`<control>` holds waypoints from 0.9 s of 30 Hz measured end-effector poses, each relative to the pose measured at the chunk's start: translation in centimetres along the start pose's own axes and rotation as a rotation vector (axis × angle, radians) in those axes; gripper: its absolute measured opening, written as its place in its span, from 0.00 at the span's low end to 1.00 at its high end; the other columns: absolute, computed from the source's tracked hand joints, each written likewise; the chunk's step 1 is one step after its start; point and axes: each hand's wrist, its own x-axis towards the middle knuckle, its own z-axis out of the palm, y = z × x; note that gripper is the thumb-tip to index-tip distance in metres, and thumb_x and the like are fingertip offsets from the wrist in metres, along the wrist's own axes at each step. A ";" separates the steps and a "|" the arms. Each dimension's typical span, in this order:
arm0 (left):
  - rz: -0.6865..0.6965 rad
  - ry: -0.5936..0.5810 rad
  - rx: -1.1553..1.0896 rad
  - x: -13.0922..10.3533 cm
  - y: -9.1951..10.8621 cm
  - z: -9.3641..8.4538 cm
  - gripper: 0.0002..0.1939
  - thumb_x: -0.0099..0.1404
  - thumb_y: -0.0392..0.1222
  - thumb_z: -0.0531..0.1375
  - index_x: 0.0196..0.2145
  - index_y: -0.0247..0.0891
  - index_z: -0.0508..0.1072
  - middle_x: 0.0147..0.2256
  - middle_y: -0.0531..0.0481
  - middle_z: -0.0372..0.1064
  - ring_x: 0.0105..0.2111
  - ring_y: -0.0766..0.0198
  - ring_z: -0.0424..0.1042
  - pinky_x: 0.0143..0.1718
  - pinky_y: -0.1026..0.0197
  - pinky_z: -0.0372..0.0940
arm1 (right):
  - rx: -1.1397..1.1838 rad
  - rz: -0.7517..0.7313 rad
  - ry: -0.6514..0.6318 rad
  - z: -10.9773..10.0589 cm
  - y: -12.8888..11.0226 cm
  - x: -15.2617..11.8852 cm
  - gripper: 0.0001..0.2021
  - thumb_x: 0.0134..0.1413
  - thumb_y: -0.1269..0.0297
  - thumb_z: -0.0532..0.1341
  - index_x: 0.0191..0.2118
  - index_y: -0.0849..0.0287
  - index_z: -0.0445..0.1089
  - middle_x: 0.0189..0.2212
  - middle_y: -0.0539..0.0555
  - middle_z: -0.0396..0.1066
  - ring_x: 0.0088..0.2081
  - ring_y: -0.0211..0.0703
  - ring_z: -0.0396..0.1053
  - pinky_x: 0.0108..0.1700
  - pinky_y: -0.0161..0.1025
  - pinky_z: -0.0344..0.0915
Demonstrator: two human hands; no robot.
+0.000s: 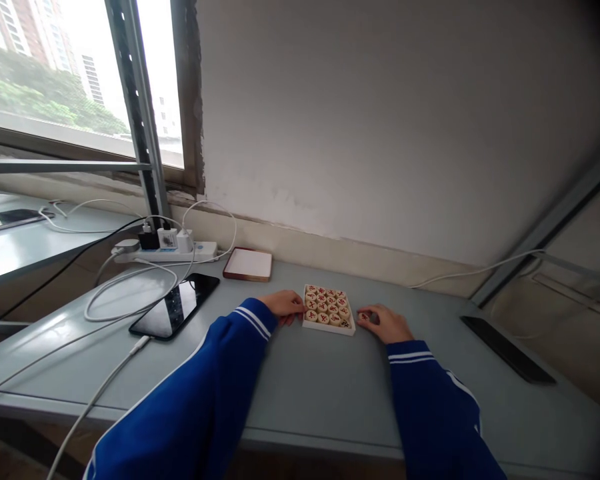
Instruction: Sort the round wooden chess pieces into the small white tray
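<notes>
A shallow white box (329, 327) lies on the grey desk, packed with round Chinese chess pieces (323, 308) that bear red characters. In its near right corner a darker-marked piece (346, 324) sits lower than the others. My left hand (286, 305) rests at the box's left wall, with thumb and fingertips closed against its edge. Just right of the box, my right hand (387, 324) pinches a single Chinese chess piece (364, 317) between thumb and fingers, close to the desk top. Part of that piece is hidden by the fingers.
A shallow box lid (249, 264) lies near the wall. Left of it are a power strip (200, 251) with chargers, a phone (176, 307) and looping white cables (125, 360). A long dark flat object (508, 349) lies on the right side of the desk (320, 393).
</notes>
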 end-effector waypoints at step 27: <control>0.008 0.002 0.003 0.1 -0.2 -0.1 0.20 0.57 0.56 0.52 0.23 0.34 0.64 0.12 0.56 0.61 0.10 0.72 0.57 0.16 0.67 0.53 | 0.486 -0.356 -0.035 -1.2 -2.6 -0.5 0.13 0.41 0.55 0.62 0.33 0.57 0.70 0.33 0.52 0.68 0.32 0.39 0.63 0.39 0.37 0.60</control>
